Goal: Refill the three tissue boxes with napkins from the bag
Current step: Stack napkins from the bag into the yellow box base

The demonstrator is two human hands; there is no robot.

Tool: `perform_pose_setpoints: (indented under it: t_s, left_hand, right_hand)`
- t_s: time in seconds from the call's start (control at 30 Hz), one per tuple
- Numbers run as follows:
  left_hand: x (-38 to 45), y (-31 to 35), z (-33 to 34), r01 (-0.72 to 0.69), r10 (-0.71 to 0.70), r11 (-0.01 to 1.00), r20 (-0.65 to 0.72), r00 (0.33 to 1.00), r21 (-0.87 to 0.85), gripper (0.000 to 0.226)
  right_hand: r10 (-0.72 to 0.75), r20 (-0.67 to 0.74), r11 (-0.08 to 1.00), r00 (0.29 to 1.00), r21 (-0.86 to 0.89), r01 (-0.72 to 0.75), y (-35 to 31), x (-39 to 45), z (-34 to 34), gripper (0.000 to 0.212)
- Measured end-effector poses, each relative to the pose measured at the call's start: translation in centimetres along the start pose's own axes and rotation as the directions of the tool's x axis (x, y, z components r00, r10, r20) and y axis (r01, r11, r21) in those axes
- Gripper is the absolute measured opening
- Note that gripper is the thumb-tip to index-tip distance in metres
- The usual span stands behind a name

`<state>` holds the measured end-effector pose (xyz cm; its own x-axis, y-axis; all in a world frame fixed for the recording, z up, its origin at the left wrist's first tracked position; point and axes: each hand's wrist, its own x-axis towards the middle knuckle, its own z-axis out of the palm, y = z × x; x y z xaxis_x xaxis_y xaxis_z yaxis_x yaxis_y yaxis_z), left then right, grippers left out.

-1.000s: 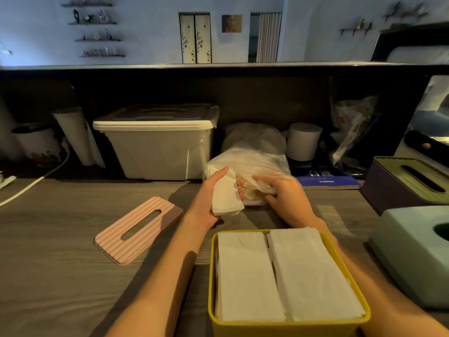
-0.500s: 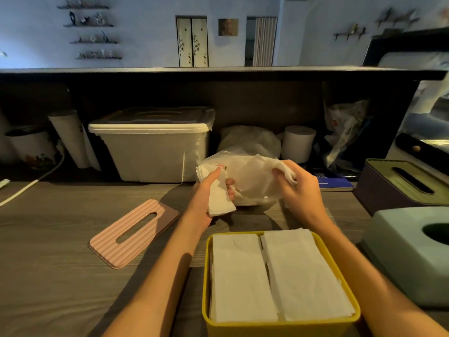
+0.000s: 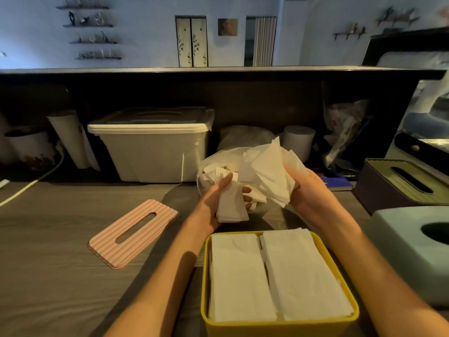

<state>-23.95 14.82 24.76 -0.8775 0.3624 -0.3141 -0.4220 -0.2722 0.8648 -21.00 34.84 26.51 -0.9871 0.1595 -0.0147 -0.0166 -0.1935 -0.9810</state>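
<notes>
Since half a second ago our right hand (image 3: pixel 313 190) has pulled a loose white napkin bunch (image 3: pixel 269 173) from the crinkled plastic bag (image 3: pixel 206 171), grip clamped, while our left hand (image 3: pixel 218 198) pinches a folded stack (image 3: pixel 230 207) above the open yellow box (image 3: pixel 279 328), ready to drop.

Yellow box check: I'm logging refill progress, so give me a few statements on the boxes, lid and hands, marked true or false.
1. The yellow box holds two stacks of napkins side by side. True.
2. The pink lid sits on the yellow box. False: it lies on the table, left of the box.
3. The left hand holds a folded wad of napkins. True.
4. The right hand is empty. False: it grips loose napkins at the bag.
5. The green box is open. False: its top is on.
</notes>
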Motion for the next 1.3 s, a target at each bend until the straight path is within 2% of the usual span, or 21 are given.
perform_pose_setpoints:
  t_s: [0.07, 0.1, 0.17, 0.23, 0.33, 0.4, 0.5, 0.67, 0.77, 0.9, 1.07, 1.17, 1.3]
  left_hand:
    - [0.1, -0.3, 0.3, 0.008, -0.008, 1.0, 0.035, 0.999, -0.012, 0.045]
    - [-0.3, -0.5, 0.6, 0.016, -0.014, 0.999, 0.052, 0.999, -0.038, 0.04]
    - [-0.9, -0.9, 1.3, 0.07, -0.059, 0.991, 0.099, 0.993, -0.114, 0.039]
    - [-0.7, -1.5, 1.7, 0.062, -0.052, 0.993, 0.096, 0.994, -0.105, 0.046]
    - [0.2, -1.9, 1.3, -0.089, 0.091, 0.995, 0.048, 0.995, -0.043, 0.041]
    - [0.2, -1.6, 1.5, -0.058, 0.062, 0.997, 0.076, 0.995, -0.053, 0.044]
    - [0.2, -2.0, 1.1, 0.02, 0.014, 0.984, 0.189, 0.982, -0.176, 0.056]
    - [1.4, -2.3, 0.0, 0.054, 0.008, 0.948, 0.192, 0.981, -0.315, 0.073]
    - [1.6, -2.4, -0.1, 0.008, 0.042, 0.967, 0.19, 0.981, -0.253, 0.059]
    - [1.4, -2.2, -0.1, -0.051, 0.082, 0.986, 0.198, 0.977, -0.158, 0.052]
    - [1.3, -2.5, -0.3, -0.086, 0.093, 0.996, 0.258, 0.962, -0.038, 0.034]
    - [1.5, -2.5, -0.6, -0.089, 0.097, 0.995, 0.239, 0.966, -0.047, 0.043]
    - [2.1, -2.7, -0.8, -0.126, 0.136, 0.99, 0.175, 0.975, -0.071, 0.048]
  right_hand:
    - [0.013, 0.184, 0.983, 0.983, 0.179, -0.047, -0.2, -0.6, -0.3, 0.045]
    - [0.008, 0.235, 0.982, 0.972, 0.181, -0.052, -0.2, -0.8, -0.4, 0.039]
    - [-0.007, 0.236, 1.0, 0.972, -0.024, 0.014, 0.0, -0.8, -0.5, 0.029]
    - [-0.037, 0.179, 0.94, 0.983, -0.329, 0.095, 0.3, -0.7, -0.5, 0.018]
    - [-0.186, 0.19, 0.701, 0.964, -0.661, 0.265, 1.0, 0.0, -0.6, 0.019]
    - [-0.284, 0.199, 0.564, 0.938, -0.756, 0.331, 1.3, 0.2, -0.5, 0.029]
    - [-0.357, 0.154, 0.571, 0.921, -0.745, 0.346, 1.4, 0.4, -0.7, 0.043]
    - [-0.183, 0.137, 0.712, 0.974, -0.664, 0.227, 0.9, -0.1, -1.1, 0.053]
    - [-0.195, 0.09, 0.748, 0.977, -0.631, 0.208, 0.9, -0.1, -1.2, 0.055]
    - [-0.24, 0.077, 0.805, 0.968, -0.541, 0.243, 0.9, -0.1, -1.6, 0.044]
    - [-0.292, 0.075, 0.807, 0.954, -0.517, 0.287, 1.4, 0.2, -1.3, 0.045]
    - [-0.423, 0.011, 0.789, 0.906, -0.487, 0.374, 1.4, 0.3, -1.5, 0.02]
    - [-0.513, -0.054, 0.78, 0.857, -0.445, 0.439, 0.3, -0.4, -1.3, 0.014]
